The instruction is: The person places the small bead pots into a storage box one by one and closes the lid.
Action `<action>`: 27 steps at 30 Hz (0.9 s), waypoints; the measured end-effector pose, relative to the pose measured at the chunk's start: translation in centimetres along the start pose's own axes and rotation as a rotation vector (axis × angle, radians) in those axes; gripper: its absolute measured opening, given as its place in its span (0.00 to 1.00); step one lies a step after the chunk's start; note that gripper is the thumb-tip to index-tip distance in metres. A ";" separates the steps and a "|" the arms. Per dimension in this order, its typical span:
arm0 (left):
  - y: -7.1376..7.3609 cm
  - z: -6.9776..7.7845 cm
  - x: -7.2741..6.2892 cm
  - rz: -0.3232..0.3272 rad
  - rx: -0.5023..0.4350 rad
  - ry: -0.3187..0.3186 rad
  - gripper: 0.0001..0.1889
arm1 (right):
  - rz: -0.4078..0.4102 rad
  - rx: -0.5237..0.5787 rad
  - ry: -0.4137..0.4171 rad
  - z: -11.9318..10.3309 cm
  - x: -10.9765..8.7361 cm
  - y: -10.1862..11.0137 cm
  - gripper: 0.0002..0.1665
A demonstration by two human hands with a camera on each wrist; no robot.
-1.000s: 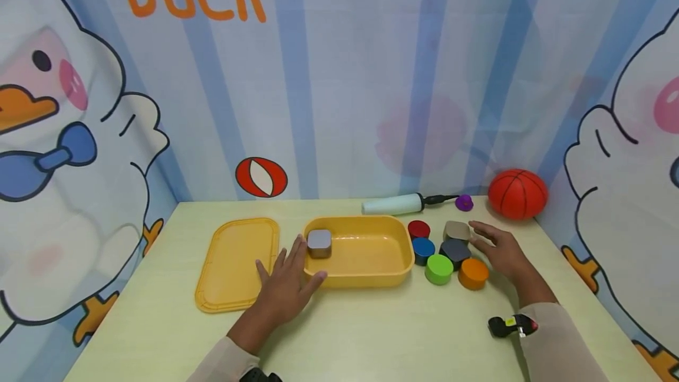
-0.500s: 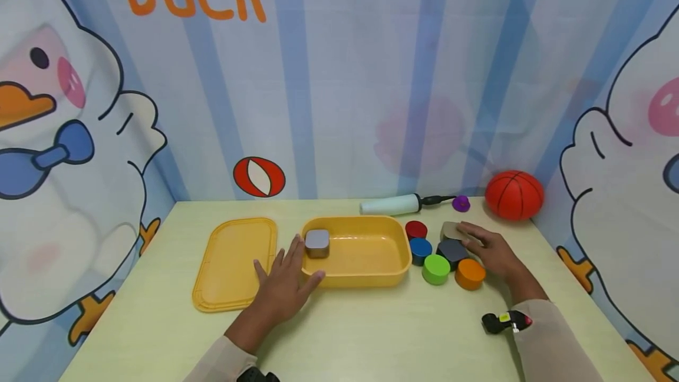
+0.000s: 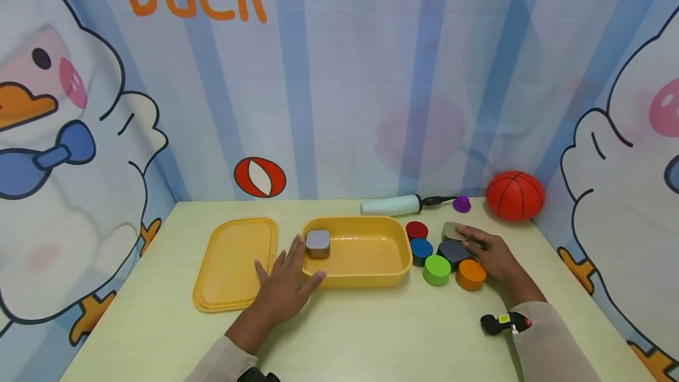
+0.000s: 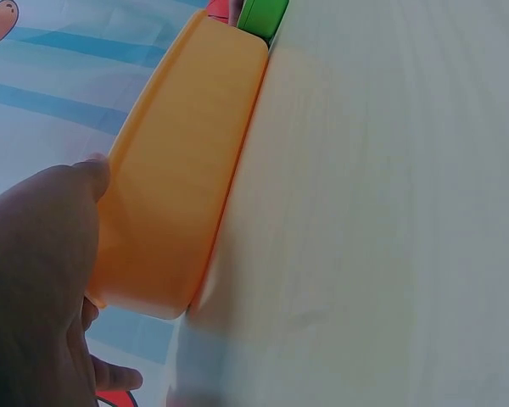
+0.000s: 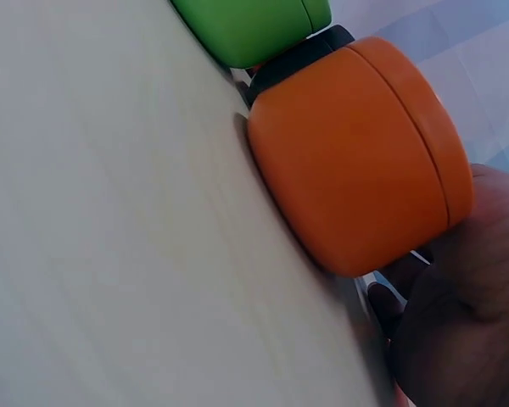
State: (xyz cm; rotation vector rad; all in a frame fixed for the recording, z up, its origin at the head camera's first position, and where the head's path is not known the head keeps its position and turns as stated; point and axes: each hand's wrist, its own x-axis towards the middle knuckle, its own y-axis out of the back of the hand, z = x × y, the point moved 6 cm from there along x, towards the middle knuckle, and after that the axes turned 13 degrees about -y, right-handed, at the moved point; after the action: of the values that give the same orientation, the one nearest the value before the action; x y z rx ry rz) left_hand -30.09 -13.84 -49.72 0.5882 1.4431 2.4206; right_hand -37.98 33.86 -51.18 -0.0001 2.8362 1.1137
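Observation:
My left hand (image 3: 283, 285) rests with spread fingers against the left end of a yellow tub (image 3: 366, 280), thumb near its front rim. A grey block (image 3: 318, 243) lies inside the tub at the left. On the right, the fingers of my right hand (image 3: 493, 253) touch the right side of a beige block (image 3: 451, 230); no clear pinch shows. Below those fingers sits a dark grey many-sided block (image 3: 452, 253). Around it stand an orange round block (image 3: 471, 275), a green one (image 3: 437, 270), a blue one (image 3: 421, 251) and a red one (image 3: 417, 229). In the right wrist view the orange block (image 5: 356, 161) partly hides the fingers.
Left of the tub lies a flat yellow lid (image 3: 236, 264), partly behind my left hand. A pale hand pump (image 3: 392, 205), a small purple piece (image 3: 461, 204) and a red ball (image 3: 515, 196) stand along the back. Behind the table (image 3: 403, 335) hangs a printed curtain (image 3: 345, 75).
My right hand has moved left, from beside the beige block onto its right side, and has hardly shifted in the last half second. My left hand stays at the tub.

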 end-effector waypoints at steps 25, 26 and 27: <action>0.0 -0.1 -0.1 0.004 -0.003 -0.009 0.49 | 0.140 0.102 -0.035 0.4 -0.4 1.0 0.28; 0.0 0.0 -0.1 0.005 -0.001 -0.010 0.49 | 0.146 0.109 -0.034 0.4 -0.4 1.1 0.28; 0.1 0.0 -0.1 0.005 0.001 -0.010 0.49 | 0.150 0.113 -0.030 0.3 -0.5 1.2 0.28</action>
State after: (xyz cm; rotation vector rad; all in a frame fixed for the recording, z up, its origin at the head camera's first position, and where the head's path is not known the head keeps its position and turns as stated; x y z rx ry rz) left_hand -30.02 -13.92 -49.69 0.6040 1.4403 2.4170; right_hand -37.54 34.93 -50.61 0.2386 2.9085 0.9669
